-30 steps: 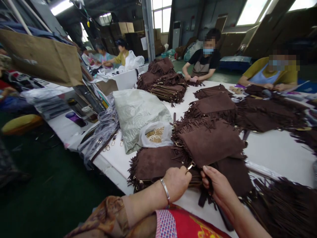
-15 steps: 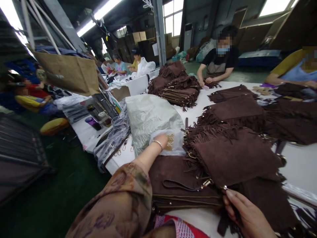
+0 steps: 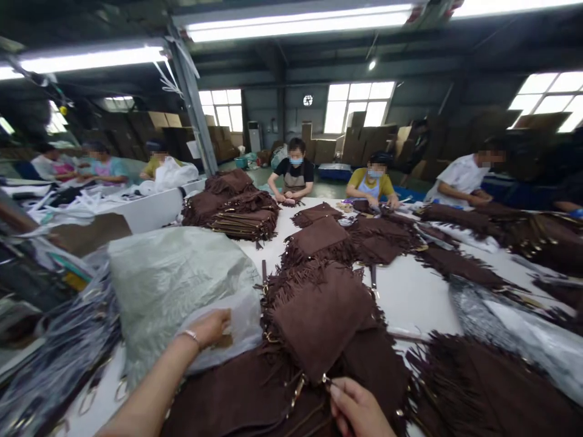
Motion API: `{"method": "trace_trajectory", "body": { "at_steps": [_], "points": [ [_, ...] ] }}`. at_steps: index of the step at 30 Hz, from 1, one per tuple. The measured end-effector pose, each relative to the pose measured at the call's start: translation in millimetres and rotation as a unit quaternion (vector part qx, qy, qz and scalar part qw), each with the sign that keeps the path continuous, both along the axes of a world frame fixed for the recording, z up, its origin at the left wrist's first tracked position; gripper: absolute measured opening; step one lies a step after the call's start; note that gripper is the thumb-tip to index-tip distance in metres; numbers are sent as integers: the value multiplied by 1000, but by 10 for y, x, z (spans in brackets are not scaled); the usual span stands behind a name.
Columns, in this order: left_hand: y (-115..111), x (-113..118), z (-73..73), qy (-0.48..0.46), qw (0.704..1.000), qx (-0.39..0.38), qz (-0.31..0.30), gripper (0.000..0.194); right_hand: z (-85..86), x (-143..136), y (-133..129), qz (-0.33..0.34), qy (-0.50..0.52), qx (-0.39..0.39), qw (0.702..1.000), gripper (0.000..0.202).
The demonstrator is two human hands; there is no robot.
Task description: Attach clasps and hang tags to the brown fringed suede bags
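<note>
Dark brown suede-like material, cut as a fringed flat pouch, lies uppermost on the near pile at centre, one corner pointing toward the wearer. Right hand is at that near corner: thumb and forefinger brought together in a pinch at a small shiny metal fitting; the remaining fingers are curled, and whether they have hold of anything cannot be told. Just left of the fitting, a gold-coloured metal clasp rests over the brown pouches beneath. Left hand, silver-coloured bracelet at the wrist, reaches to a small translucent white plastic bag left of the pile. Its fingers are partly bent over the bag's opening, beside a bit of tan card; the fingertips are unclear, so a grasp cannot be told. Behind and left of this bag spreads a large crumpled grey-green plastic sack. Near left: straps in clear plastic wrap. Far left of centre, a further stack of brown fringed pouches stands on the white tabletop. Beyond the far edge, a masked co-worker in a dark top handles a small pinkish item.
</note>
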State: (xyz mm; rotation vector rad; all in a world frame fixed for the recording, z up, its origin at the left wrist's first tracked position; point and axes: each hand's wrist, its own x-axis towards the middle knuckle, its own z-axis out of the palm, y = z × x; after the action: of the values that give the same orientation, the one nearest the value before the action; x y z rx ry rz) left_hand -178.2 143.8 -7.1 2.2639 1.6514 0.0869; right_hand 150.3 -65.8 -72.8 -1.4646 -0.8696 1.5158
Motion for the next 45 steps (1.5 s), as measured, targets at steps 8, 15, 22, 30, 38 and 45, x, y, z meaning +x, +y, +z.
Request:
{"method": "trace_trajectory", "body": {
  "at_steps": [8,15,22,30,38,45],
  "points": [
    [-615,39,180,-83,995,51,-24,23,120,73,-222,8,-185,58,981,40],
    [-1090,205,867,-179,983,40,18,24,570,223,-256,-32,-455,398,796,31],
    [-1815,889,1340,-311,947,-56,-53,18,1485,-334,-185,83,-293,496,813,37],
    [-2180,1182,824,-320,939,-125,-1,23,934,-399,-373,113,-230,334,907,29],
    [-2188,1224,297,-292,946,-138,4,23,676,-165,-498,209,-387,473,763,24],
    [-1918,1309,77,-212,977,15,-13,28,621,-75,-252,148,-491,434,740,19]
  ]
}}
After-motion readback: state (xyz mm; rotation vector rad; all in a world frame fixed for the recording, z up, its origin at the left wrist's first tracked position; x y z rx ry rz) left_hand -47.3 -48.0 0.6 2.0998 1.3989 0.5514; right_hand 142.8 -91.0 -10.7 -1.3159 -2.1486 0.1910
